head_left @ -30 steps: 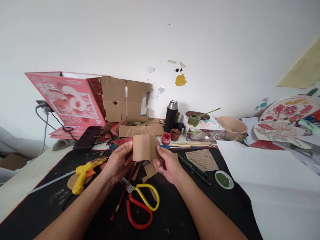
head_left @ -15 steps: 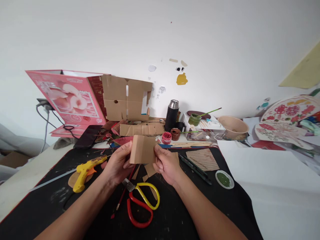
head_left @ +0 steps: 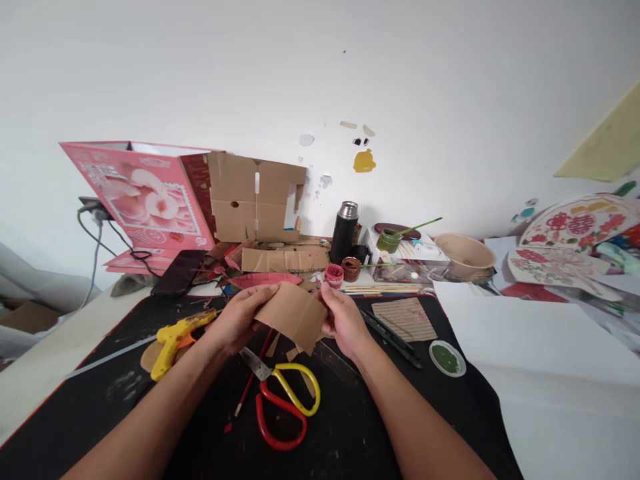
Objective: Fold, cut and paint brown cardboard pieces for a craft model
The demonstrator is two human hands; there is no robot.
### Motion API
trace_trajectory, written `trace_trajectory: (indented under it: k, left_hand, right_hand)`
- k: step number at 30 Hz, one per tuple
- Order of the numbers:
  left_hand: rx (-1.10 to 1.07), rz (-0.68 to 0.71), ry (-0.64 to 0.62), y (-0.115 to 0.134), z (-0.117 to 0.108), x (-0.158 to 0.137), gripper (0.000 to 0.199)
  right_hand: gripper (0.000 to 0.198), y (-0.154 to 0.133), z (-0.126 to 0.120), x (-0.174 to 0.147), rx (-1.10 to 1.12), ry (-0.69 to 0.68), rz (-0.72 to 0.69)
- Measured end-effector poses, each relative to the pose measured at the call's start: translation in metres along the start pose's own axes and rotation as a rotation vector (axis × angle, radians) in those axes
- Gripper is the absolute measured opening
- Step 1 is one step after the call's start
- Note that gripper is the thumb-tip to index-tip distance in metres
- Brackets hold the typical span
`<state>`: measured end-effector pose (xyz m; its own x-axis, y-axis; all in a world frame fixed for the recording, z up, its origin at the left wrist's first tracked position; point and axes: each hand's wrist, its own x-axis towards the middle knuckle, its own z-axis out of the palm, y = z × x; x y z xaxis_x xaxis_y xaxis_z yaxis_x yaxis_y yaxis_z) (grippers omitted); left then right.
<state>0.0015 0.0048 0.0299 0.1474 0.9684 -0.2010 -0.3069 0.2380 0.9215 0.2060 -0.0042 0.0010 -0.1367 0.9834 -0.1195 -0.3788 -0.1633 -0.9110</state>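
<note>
Between my two hands a piece of brown cardboard [head_left: 293,315] is held above the black mat, tilted and curved. My left hand [head_left: 240,319] grips its left edge, fingers behind and on top. On the opposite edge my right hand [head_left: 344,319] pinches it with the thumb on top. Just below lies a pair of scissors [head_left: 283,407] with one red and one yellow handle, blades pointing up and left. A thin red-handled brush [head_left: 250,383] rests beside the blades, partly hidden by the cardboard. Small cardboard scraps [head_left: 273,347] lie underneath.
A yellow glue gun [head_left: 175,340] lies left of my left forearm. On the right are dark green pens [head_left: 395,340], corrugated cardboard [head_left: 405,319] and a lid with green paint [head_left: 447,359]. Behind stand paint jars [head_left: 334,275], a black thermos [head_left: 344,233] and a pink box [head_left: 150,200].
The cardboard has gone from upright to a tilted, curved pose, with its lower edge swung down to the right. My right hand has shifted slightly right.
</note>
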Motion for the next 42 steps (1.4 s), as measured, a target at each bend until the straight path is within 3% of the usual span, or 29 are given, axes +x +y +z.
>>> trace_trajectory:
  k: [4, 7, 10, 13, 17, 22, 32, 35, 39, 42]
  left_hand:
    - [-0.049, -0.035, 0.01, -0.002, 0.002, 0.002, 0.042]
    - [-0.161, -0.097, 0.013, 0.002, 0.001, 0.001, 0.032]
    - [-0.252, -0.11, -0.078, 0.005, 0.001, -0.002, 0.037]
    - [-0.178, -0.074, -0.171, 0.001, 0.005, -0.005, 0.048]
    - [-0.074, -0.022, -0.088, -0.007, 0.011, -0.005, 0.047]
    - [-0.107, -0.032, 0.015, -0.007, 0.012, -0.002, 0.043]
    - [-0.344, -0.308, -0.069, -0.004, 0.018, -0.007, 0.024]
    - [-0.317, -0.251, -0.057, -0.004, 0.018, -0.008, 0.031]
    - [-0.196, -0.099, -0.02, -0.008, 0.019, -0.009, 0.054]
    - [-0.058, -0.012, -0.01, -0.011, 0.018, -0.01, 0.056]
  right_hand:
    - [0.062, 0.001, 0.003, -0.005, -0.064, -0.095, 0.043]
    - [0.061, 0.002, 0.004, -0.006, -0.059, -0.095, 0.049]
    - [0.059, 0.001, 0.004, -0.005, -0.019, -0.057, 0.031]
    - [0.058, 0.001, 0.003, -0.004, -0.013, -0.045, 0.025]
    - [0.06, 0.004, 0.003, -0.004, -0.053, -0.077, 0.025]
    - [0.059, 0.006, 0.006, -0.004, -0.102, -0.174, 0.013]
    - [0.058, 0.006, 0.006, -0.006, -0.181, -0.241, -0.063]
    - [0.058, 0.007, 0.006, -0.005, -0.182, -0.226, -0.06]
    - [0.056, 0.007, 0.005, -0.004, -0.176, -0.186, -0.05]
    - [0.056, 0.006, 0.005, -0.004, -0.181, -0.168, -0.055]
